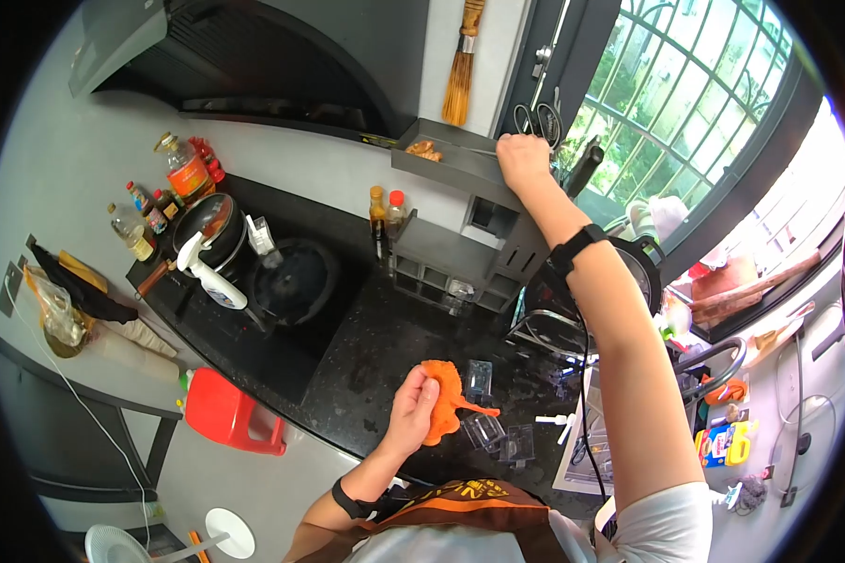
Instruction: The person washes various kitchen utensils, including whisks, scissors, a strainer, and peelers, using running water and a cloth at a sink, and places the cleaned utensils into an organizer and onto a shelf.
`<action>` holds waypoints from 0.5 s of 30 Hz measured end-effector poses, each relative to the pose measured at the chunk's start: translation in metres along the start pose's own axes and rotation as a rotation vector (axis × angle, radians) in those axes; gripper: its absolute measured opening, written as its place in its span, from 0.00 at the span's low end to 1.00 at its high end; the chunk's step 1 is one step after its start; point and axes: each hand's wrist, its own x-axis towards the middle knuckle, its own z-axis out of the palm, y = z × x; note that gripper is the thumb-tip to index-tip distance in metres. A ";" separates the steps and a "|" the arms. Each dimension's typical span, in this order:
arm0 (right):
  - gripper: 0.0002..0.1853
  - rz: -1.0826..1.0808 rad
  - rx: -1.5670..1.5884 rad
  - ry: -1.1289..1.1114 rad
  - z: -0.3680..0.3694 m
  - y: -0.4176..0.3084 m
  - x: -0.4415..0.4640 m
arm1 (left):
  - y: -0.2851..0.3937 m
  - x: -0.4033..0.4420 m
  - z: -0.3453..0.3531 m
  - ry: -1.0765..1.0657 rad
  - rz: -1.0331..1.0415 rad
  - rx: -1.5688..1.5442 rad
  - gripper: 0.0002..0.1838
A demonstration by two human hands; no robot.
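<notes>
A person's left hand (409,411) clamps a floppy orange cloth (445,413), seemingly bunched for firmness, above a glossy black countertop (357,371); the right hand (524,161), grip unclear, meets a grey rectangular tray (455,179).

Daylight enters barred window (690,94) at 2 o'clock; grey wall (80,159) stands at 10, red stool (218,410) at 8, pale floor (277,502) at 7.

From the orange cloth (449,394), the counter (352,347) offers a passage toward ten o'clock, as far as the white spray bottle (218,285). The grey rack (446,246) blocks twelve; clear plastic trays (517,444) obstruct two and four; overhead, the right arm (620,347) bars one to three.
</notes>
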 end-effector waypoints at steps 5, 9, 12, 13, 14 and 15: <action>0.11 0.066 -0.229 -0.194 0.010 -0.010 0.012 | 0.001 0.002 0.002 0.007 -0.015 0.010 0.12; 0.10 -0.011 -0.112 -0.213 -0.001 -0.003 0.005 | -0.003 0.004 0.002 0.002 0.022 0.059 0.12; 0.10 -0.087 -0.045 -0.210 -0.002 0.008 0.000 | -0.003 0.003 0.004 -0.018 -0.002 0.074 0.16; 0.09 -0.093 -0.034 -0.193 0.001 0.011 -0.001 | -0.004 0.003 0.007 -0.024 -0.006 0.083 0.16; 0.09 -0.084 -0.030 -0.194 0.002 0.013 -0.002 | -0.005 0.003 0.010 -0.032 -0.012 0.072 0.17; 0.09 -0.119 -0.032 -0.181 0.003 0.014 -0.003 | -0.005 0.003 0.013 -0.040 -0.018 0.064 0.17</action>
